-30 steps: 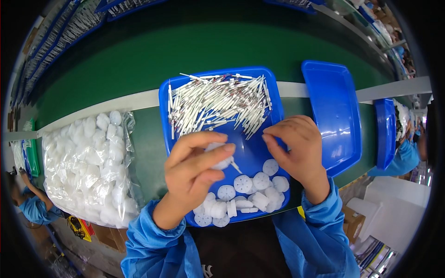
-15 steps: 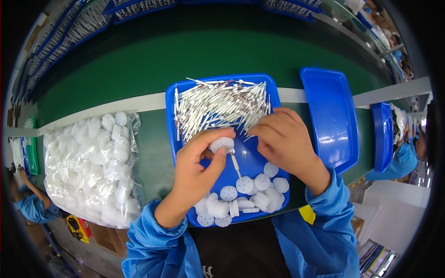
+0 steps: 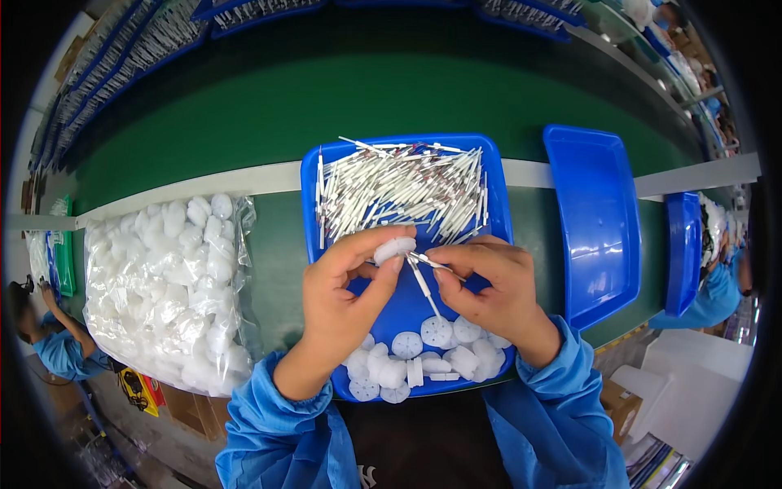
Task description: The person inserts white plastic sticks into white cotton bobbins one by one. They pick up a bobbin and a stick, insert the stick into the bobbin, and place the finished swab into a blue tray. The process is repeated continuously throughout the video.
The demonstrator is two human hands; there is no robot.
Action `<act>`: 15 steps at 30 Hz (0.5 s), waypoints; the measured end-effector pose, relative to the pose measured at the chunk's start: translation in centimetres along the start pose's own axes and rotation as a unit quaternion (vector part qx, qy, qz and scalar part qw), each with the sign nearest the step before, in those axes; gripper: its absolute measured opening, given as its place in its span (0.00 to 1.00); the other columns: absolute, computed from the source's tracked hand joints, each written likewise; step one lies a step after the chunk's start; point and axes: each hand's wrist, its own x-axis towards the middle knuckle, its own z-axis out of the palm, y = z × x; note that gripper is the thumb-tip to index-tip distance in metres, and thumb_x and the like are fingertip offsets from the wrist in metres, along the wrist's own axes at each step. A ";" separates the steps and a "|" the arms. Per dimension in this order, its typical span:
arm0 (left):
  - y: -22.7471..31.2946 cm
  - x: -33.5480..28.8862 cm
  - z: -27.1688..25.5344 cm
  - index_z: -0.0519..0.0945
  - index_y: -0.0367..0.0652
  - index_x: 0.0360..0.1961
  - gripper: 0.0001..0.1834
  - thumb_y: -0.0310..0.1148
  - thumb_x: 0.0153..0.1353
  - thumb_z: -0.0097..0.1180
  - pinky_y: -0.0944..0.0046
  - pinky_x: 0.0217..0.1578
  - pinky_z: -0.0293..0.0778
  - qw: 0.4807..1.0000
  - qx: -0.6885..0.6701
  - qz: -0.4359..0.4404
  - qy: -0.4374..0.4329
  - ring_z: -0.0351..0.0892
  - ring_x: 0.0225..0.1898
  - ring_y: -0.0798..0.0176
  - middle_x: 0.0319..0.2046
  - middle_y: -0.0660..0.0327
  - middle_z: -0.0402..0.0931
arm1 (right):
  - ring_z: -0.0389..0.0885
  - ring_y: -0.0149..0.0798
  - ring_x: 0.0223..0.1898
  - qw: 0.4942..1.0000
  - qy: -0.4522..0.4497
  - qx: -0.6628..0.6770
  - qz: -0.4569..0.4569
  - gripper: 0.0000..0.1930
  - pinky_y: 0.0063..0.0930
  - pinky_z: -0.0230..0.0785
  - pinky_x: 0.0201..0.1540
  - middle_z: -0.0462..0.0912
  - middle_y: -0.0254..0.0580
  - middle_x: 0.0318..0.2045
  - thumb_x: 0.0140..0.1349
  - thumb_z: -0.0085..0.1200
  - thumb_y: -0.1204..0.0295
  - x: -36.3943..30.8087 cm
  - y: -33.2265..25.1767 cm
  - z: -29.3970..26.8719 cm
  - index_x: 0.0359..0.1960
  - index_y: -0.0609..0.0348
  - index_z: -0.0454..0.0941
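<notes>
Between the thumb and fingers of my left hand is a white round plastic disc, tilted on edge. A thin white stick juts from its face, pointing down. My right hand pinches another thin white stick, its end right by the disc's face; whether it has entered a hole I cannot tell. Both hands are above a blue tray. A heap of white sticks, some with dark red parts, fills the tray's far half. Several white discs with small holes lie along its near edge.
Left of the tray lies a clear plastic bag of white discs on the green table. A second blue tray is at the right, with another blue tray beyond. Trays of sticks line the far edge. Co-workers' blue sleeves show at both sides.
My right hand has come from the stick heap toward my left hand, bringing a stick up to the disc. The disc has turned more on edge. The view has shifted slightly.
</notes>
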 end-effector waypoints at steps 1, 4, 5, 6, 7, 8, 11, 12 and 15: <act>-0.2 0.1 0.0 0.86 0.39 0.61 0.19 0.17 0.71 0.62 0.72 0.44 0.83 1.000 -0.016 0.007 0.013 0.88 0.53 0.68 0.57 0.55 0.88 | 0.85 0.36 0.23 1.000 -0.001 -0.002 0.007 0.15 0.29 0.76 0.28 0.86 0.37 0.22 0.54 0.73 0.79 -0.1 -0.2 -0.1 0.45 0.53 0.92; -0.4 0.2 0.0 0.87 0.40 0.60 0.19 0.16 0.69 0.63 0.72 0.43 0.83 0.999 0.015 0.032 0.025 0.88 0.49 0.68 0.56 0.55 0.89 | 0.84 0.35 0.21 1.000 -0.007 0.009 0.021 0.14 0.29 0.74 0.26 0.84 0.36 0.20 0.56 0.73 0.78 -0.2 -0.4 -0.2 0.45 0.53 0.92; -0.5 0.2 0.0 0.88 0.40 0.60 0.20 0.16 0.68 0.64 0.72 0.43 0.83 0.999 0.031 0.037 0.026 0.87 0.47 0.69 0.55 0.55 0.89 | 0.83 0.35 0.20 1.000 -0.010 0.015 0.024 0.14 0.29 0.74 0.25 0.84 0.36 0.19 0.56 0.73 0.78 -0.2 -0.4 -0.2 0.45 0.53 0.92; -0.5 0.2 -0.1 0.88 0.41 0.60 0.20 0.16 0.68 0.64 0.71 0.42 0.83 0.998 0.047 0.042 0.026 0.86 0.45 0.69 0.55 0.55 0.89 | 0.83 0.34 0.20 0.999 -0.014 0.023 0.034 0.14 0.29 0.73 0.25 0.84 0.36 0.19 0.57 0.73 0.78 -0.3 -0.4 -0.3 0.45 0.53 0.92; -0.4 0.3 -0.1 0.89 0.41 0.59 0.21 0.15 0.67 0.65 0.71 0.42 0.82 0.997 0.063 0.048 0.027 0.86 0.43 0.69 0.55 0.55 0.89 | 0.83 0.34 0.20 0.998 -0.018 0.030 0.044 0.13 0.29 0.73 0.25 0.84 0.36 0.19 0.57 0.72 0.78 -0.4 -0.4 -0.4 0.45 0.54 0.92; -0.4 0.2 -0.3 0.89 0.42 0.59 0.21 0.15 0.66 0.65 0.70 0.41 0.82 0.995 0.084 0.051 0.029 0.85 0.42 0.69 0.55 0.55 0.89 | 0.83 0.34 0.20 0.998 -0.022 0.038 0.053 0.13 0.28 0.73 0.24 0.84 0.36 0.19 0.58 0.72 0.78 -0.5 -0.5 -0.4 0.45 0.54 0.92; -0.1 0.3 -0.5 0.90 0.42 0.58 0.22 0.14 0.64 0.66 0.69 0.40 0.82 0.987 0.145 0.072 0.024 0.84 0.41 0.68 0.54 0.55 0.90 | 0.82 0.34 0.19 0.995 -0.020 0.055 0.079 0.12 0.28 0.73 0.24 0.83 0.37 0.19 0.60 0.71 0.77 -0.7 -0.5 -0.4 0.46 0.55 0.92; -0.1 0.4 -0.5 0.90 0.42 0.58 0.22 0.14 0.64 0.67 0.69 0.39 0.82 0.983 0.163 0.086 0.014 0.84 0.41 0.67 0.53 0.56 0.90 | 0.82 0.34 0.19 0.995 -0.019 0.057 0.081 0.12 0.28 0.73 0.24 0.83 0.37 0.19 0.60 0.71 0.77 -0.7 -0.6 -0.4 0.46 0.55 0.92; 0.6 0.4 -0.2 0.90 0.41 0.58 0.22 0.14 0.63 0.67 0.68 0.39 0.83 0.975 0.203 0.090 0.011 0.84 0.40 0.65 0.52 0.56 0.91 | 0.82 0.34 0.19 0.993 -0.019 0.064 0.097 0.11 0.28 0.72 0.24 0.83 0.37 0.19 0.62 0.70 0.77 -0.6 -0.7 -0.2 0.46 0.55 0.92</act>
